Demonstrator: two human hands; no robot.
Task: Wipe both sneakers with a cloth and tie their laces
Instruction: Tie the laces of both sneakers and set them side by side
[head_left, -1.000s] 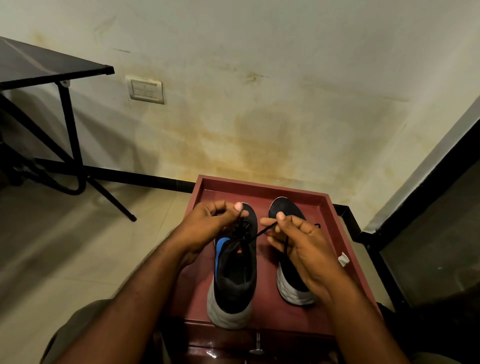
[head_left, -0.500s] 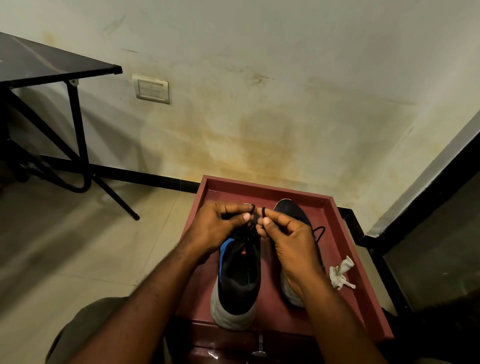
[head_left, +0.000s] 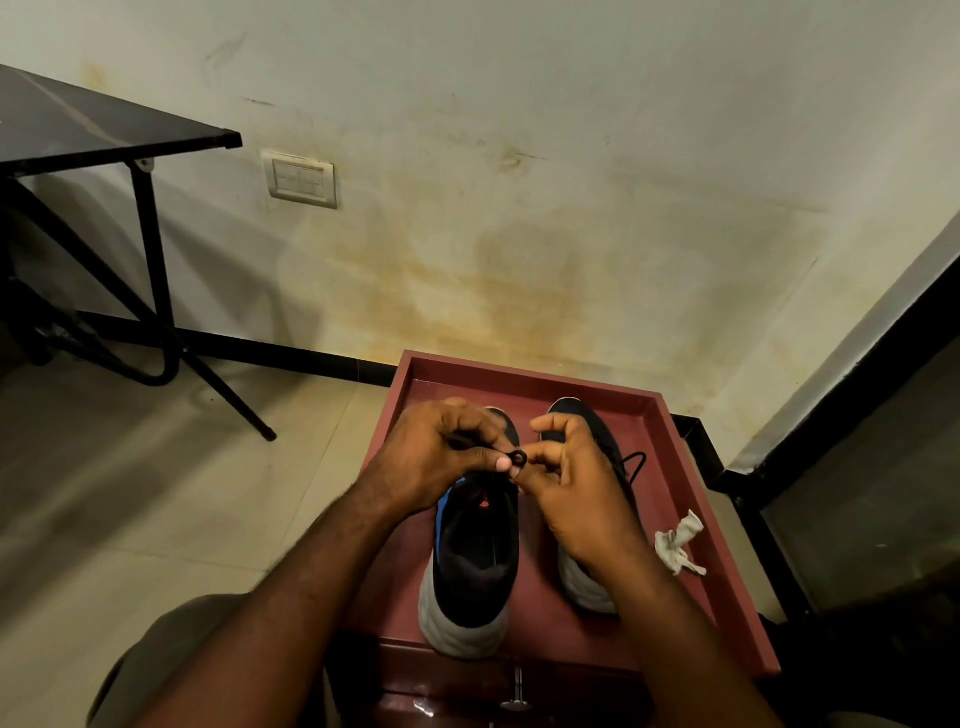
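Two black sneakers with pale soles stand side by side, toes away from me, on a maroon tray-like tabletop (head_left: 660, 447). Above the tongue of the left sneaker (head_left: 475, 561), my left hand (head_left: 441, 457) and my right hand (head_left: 576, 488) meet, each pinching the black lace (head_left: 518, 458), which forms a small loop between the fingertips. My right hand and forearm cover much of the right sneaker (head_left: 587, 421); a loose lace loop (head_left: 635, 462) of it shows on its right side. A crumpled white cloth (head_left: 678, 543) lies on the tabletop to the right of the shoes.
A stained wall with a switch plate (head_left: 301, 179) rises behind the tabletop. A black folding table (head_left: 104, 135) with slanted legs stands at the left on a tiled floor. A dark door or frame (head_left: 857, 405) runs along the right.
My right hand came in from the right sneaker's side to meet my left hand over the left sneaker. The lace that was stretched out is now a small loop between the fingertips. The cloth came into view.
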